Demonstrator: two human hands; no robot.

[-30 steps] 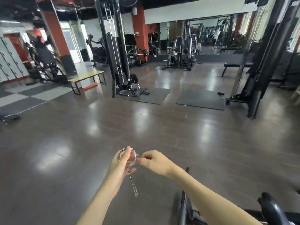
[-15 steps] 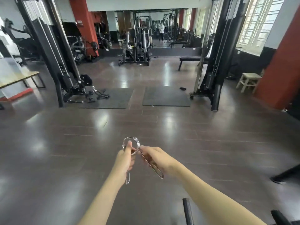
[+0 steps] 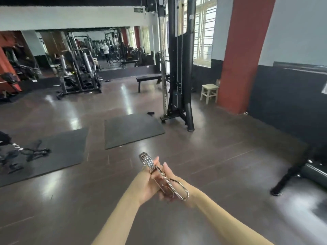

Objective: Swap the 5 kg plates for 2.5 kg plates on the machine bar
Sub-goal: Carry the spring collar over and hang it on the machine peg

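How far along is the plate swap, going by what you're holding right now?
Done: a chrome spring collar is off any bar, so one sleeve looks unlocked. In hand: both the left hand and the right hand grip that collar out over the floor. Left: no plates or machine bar show here, so I cannot confirm any plate has been swapped; the collar is not yet refitted.

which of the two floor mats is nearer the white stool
The right-hand mat, the one beside the base of the black cable tower. The white stool stands beyond that tower; the other mat lies further left.
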